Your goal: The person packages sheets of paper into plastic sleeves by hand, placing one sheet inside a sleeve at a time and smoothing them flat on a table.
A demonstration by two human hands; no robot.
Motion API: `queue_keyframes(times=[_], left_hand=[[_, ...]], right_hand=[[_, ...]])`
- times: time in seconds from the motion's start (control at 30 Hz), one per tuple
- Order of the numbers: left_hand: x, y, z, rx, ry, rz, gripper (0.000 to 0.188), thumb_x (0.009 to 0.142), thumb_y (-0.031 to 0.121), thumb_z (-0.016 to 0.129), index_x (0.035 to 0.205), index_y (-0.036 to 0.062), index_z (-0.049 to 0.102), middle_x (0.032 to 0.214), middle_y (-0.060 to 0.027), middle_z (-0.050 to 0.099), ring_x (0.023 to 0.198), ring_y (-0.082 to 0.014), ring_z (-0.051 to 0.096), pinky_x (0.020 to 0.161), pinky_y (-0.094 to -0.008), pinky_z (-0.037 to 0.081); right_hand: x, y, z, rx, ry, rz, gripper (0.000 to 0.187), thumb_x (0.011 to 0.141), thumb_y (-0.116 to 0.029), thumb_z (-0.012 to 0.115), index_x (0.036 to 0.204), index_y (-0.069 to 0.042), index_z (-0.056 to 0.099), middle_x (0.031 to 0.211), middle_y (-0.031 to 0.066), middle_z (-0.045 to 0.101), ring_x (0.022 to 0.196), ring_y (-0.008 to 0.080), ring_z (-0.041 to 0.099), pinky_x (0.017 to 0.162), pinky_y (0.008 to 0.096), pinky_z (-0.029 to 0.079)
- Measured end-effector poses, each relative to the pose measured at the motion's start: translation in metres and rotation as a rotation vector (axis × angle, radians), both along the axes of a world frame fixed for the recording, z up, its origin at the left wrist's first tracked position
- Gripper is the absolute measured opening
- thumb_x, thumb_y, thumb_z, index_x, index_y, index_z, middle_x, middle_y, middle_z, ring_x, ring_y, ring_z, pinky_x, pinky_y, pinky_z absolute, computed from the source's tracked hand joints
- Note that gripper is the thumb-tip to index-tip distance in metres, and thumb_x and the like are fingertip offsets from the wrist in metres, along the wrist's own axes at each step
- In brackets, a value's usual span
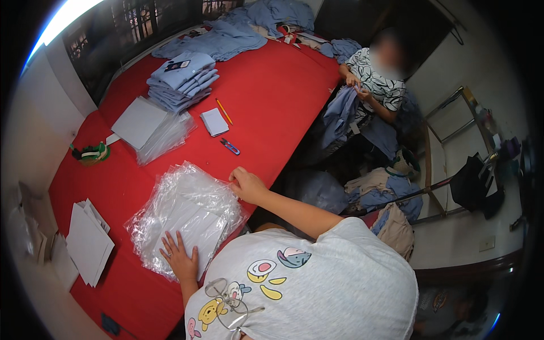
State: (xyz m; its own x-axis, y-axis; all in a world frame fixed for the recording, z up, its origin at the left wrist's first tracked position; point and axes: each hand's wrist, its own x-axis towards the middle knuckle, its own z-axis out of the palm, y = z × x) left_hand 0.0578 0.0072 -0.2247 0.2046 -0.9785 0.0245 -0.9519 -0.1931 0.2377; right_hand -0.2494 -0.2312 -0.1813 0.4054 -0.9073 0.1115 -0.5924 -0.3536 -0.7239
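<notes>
A loose pile of clear plastic bags (pixel 170 195) lies on the red tabletop right in front of me, with white sheets showing inside. My left hand (pixel 181 259) rests flat on the near part of the pile, fingers spread. At the pile's right edge, my right hand (pixel 247 186) has its fingers curled together and seems to pinch the edge of a bag. Just beyond it lie blue thread snips (pixel 230 146), a small spiral notepad (pixel 214 122) and a yellow pencil (pixel 224 111).
Folded blue shirts (pixel 182 82) are stacked farther back, beside white boards (pixel 140 122) on more plastic bags. Loose white cards (pixel 89 243) and a green pincushion-like item (pixel 93 153) lie left. Across the table's right edge, a co-worker (pixel 377 79) handles blue cloth.
</notes>
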Motion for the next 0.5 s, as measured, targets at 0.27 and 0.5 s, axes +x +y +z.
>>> queue_keyframes(times=[0.27,0.5], left_hand=[[-0.003,-0.002,0.001,-0.006,0.013,-0.018,0.088,0.095,0.047,0.068,0.171,0.0152,0.036,0.182,-0.0181,0.018,0.167,-0.0418,0.013,0.132,-0.0657,0.007],[0.001,0.001,0.002,-0.001,0.007,0.003,0.088,0.095,0.049,0.068,0.17,0.0139,0.037,0.181,-0.0187,0.018,0.167,-0.0422,0.013,0.131,-0.0661,0.007]], right_hand=[[0.084,0.059,-0.028,-0.177,0.04,0.905,0.078,0.104,-0.035,0.067,0.166,-0.002,0.034,0.171,0.0242,0.034,0.158,0.0411,0.034,0.13,0.0534,0.028],[0.086,0.043,-0.055,-0.196,0.363,0.673,0.096,0.105,-0.047,0.062,0.17,0.007,0.016,0.178,0.0263,0.019,0.167,0.0375,0.019,0.136,0.0535,0.015]])
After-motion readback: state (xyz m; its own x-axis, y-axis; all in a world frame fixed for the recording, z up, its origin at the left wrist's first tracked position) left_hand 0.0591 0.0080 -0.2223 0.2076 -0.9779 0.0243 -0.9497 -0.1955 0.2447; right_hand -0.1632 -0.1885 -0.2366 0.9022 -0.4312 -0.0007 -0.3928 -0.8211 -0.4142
